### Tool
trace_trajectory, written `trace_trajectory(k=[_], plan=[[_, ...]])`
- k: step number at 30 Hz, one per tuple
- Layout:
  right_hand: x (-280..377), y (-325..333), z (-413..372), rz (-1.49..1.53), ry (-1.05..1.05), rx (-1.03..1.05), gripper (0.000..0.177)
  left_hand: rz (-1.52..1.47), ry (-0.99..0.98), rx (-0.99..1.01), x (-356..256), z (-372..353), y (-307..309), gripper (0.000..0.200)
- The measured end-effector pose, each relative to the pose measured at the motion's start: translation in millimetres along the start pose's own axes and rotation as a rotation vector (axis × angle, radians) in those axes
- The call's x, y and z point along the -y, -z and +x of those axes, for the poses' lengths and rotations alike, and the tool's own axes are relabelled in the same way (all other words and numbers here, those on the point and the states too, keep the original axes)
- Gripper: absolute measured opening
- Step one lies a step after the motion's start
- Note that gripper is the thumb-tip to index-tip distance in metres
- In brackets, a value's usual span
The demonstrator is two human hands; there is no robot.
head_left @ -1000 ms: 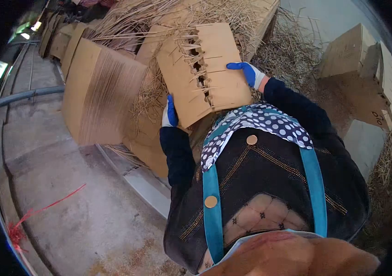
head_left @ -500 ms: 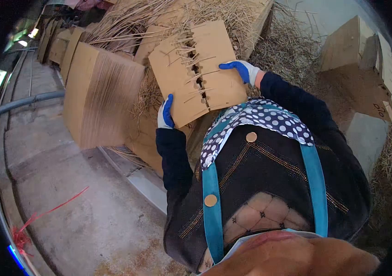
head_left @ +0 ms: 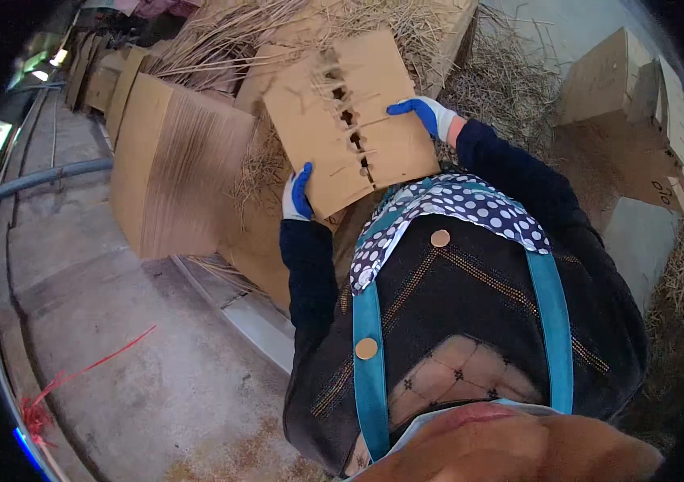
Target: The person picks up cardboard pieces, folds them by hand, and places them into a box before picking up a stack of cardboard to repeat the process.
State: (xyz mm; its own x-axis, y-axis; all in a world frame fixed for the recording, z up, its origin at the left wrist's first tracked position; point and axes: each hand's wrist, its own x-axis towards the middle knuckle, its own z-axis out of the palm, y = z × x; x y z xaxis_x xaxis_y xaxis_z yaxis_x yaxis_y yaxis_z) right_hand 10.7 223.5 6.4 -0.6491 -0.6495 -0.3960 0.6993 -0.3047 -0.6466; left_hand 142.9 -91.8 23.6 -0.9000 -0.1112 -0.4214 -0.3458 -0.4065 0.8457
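A flat brown cardboard piece [head_left: 386, 88] lies tilted across my lap, with a row of dark cut-out holes down its middle. Thin cardboard strips on its surface are blurred. My left hand [head_left: 299, 193], in a white and blue glove, grips its lower left edge, thumb on top. On the right edge, my right hand [head_left: 426, 118] in a matching glove holds the same piece, thumb laid over the face. The other fingers of both hands are mostly hidden.
A tall stack of cardboard sheets [head_left: 185, 169] stands at the left. Thin strip scraps [head_left: 510, 88] lie heaped behind the piece. A cardboard box [head_left: 631, 120] is at the right. Red string [head_left: 35, 418] lies at the lower left.
Both hands and the cardboard piece have shifted slightly right. Strips that lay across its middle have moved and blurred, and more of the holes show.
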Motion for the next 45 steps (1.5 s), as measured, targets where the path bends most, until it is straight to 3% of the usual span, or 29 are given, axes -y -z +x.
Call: trace_trajectory(k=[2, 7, 12, 19, 21, 25, 28, 31, 42, 43, 45], plan=[[-11.4, 3.1, 2.4, 0.025, -0.003, 0.000, 0.039, 0.055, -0.005, 0.042, 6.2, 2.6, -0.5, 0.042], [-12.2, 7.7, 6.3, 0.136, -0.087, 0.028, 0.044, -0.152, 0.061, -0.033, -3.4, -9.3, -11.9, 0.041], [-14.1, 3.4, 2.2, 0.124, -0.011, 0.066, 0.047, 0.004, 0.076, 0.001, -5.9, -6.6, 0.8, 0.042], [-11.7, 2.4, -4.0, 0.175, -0.081, 0.053, 0.041, -0.167, 0.180, 0.062, -2.6, -12.6, -2.3, 0.042], [-9.9, -3.3, -9.3, 0.131, -0.031, 0.046, 0.039, -0.118, 0.028, 0.050, -3.6, -0.7, -2.6, 0.040], [-5.9, -0.9, -10.4, -0.062, 0.011, -0.017, 0.036, 0.021, 0.099, -0.032, -2.3, 5.1, -5.6, 0.044], [-7.6, 0.0, -8.7, -0.089, 0.022, -0.006, 0.039, 0.146, 0.026, -0.040, -8.1, -3.7, -16.4, 0.041], [-16.2, 3.3, -4.5, -0.034, 0.083, -0.003, 0.032, 0.223, -0.074, -0.093, -13.3, -10.9, -24.1, 0.041], [-5.8, -12.1, -19.6, -0.049, 0.231, 0.037, 0.038, 0.110, -0.337, -0.111, -37.1, -41.6, -47.1, 0.039], [-6.4, -11.3, -19.5, -0.049, 0.230, 0.038, 0.038, -0.092, -0.230, -0.026, -40.0, -38.8, -40.7, 0.039], [-6.8, -10.5, -19.1, -0.073, 0.239, 0.052, 0.041, -0.173, -0.129, -0.011, -35.8, -41.2, -31.3, 0.038]])
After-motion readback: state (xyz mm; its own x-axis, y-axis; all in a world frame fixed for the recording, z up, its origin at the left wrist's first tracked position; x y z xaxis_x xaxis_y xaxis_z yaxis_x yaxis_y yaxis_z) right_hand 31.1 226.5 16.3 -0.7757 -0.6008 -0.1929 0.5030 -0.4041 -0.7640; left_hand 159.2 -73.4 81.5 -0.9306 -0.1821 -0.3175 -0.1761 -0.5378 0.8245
